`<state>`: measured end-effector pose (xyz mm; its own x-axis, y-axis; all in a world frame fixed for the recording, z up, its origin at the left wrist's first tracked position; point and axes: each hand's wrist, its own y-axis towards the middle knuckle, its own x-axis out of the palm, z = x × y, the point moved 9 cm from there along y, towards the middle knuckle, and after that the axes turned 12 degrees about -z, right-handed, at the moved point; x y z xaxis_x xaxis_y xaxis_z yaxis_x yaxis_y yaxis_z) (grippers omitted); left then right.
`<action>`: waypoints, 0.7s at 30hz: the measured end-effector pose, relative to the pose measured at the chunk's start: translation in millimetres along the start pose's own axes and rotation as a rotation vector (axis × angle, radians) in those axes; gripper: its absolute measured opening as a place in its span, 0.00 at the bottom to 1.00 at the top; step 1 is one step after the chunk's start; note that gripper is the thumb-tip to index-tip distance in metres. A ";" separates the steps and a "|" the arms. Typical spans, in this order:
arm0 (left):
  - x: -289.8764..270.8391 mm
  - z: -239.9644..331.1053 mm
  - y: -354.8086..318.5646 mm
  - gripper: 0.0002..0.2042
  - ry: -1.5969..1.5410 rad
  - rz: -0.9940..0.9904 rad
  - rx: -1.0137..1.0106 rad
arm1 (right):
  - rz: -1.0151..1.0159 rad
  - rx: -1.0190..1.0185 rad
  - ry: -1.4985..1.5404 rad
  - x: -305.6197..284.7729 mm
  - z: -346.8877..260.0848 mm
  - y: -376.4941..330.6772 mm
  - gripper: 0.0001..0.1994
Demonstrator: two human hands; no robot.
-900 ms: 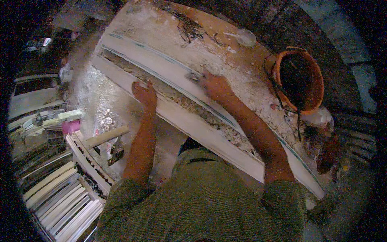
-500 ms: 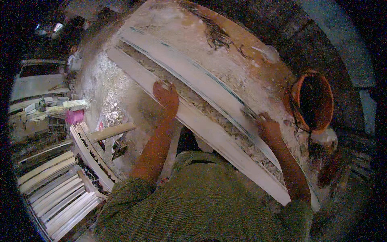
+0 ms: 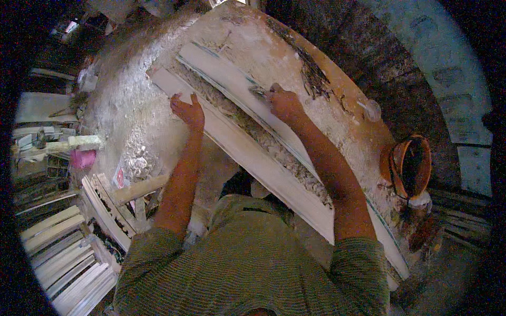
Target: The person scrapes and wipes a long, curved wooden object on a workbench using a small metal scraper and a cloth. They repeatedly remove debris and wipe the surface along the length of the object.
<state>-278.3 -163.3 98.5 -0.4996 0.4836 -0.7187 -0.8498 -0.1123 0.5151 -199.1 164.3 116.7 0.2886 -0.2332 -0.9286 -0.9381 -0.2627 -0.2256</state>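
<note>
Two long pale strips, like plaster mouldings, lie slantwise over a worktable [image 3: 337,116] dusted with white. My left hand [image 3: 188,111] rests at the edge of the near strip [image 3: 237,138], its fingers spread and gripping nothing. Over the far strip [image 3: 232,79], my right hand [image 3: 284,102] is closed round a small dark flat tool [image 3: 257,91], whose exact kind I cannot make out. The tool's tip is at the strip's upper face, beside its blue-green edge line. Crumbly grey debris [image 3: 263,139] fills the gap between both strips.
An orange bucket [image 3: 387,163] stands at the table's right end. Dark fibrous strands [image 3: 311,68] lie along the far edge. Stacked pale slats [image 3: 79,268] and a curved moulding [image 3: 105,213] are at lower left, with a pink object [image 3: 83,158] behind.
My right hand has moved up and leftward along the far strip with the tool. My left hand has shifted toward the near strip's far-left end, its fingers spreading. The view has shifted too.
</note>
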 end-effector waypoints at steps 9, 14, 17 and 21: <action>76.3 -71.5 77.3 0.34 0.341 -0.211 -0.041 | -0.190 0.245 0.006 8.6 35.4 -119.3 0.10; 78.6 -64.5 76.4 0.34 0.321 -0.286 -0.163 | -0.150 0.146 0.040 5.2 29.9 -116.7 0.13; 73.5 -59.5 80.8 0.34 0.306 -0.299 -0.175 | -0.118 0.090 -0.011 -7.0 10.9 -9.9 0.11; 67.6 -55.8 82.7 0.31 0.254 -0.285 -0.148 | 0.122 -0.192 0.034 -39.5 -50.4 141.7 0.12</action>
<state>-391.7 -188.3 66.5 -0.2509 0.2853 -0.9250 -0.9659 -0.1376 0.2195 -333.8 89.1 136.3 0.1847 -0.3044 -0.9345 -0.9139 -0.4029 -0.0493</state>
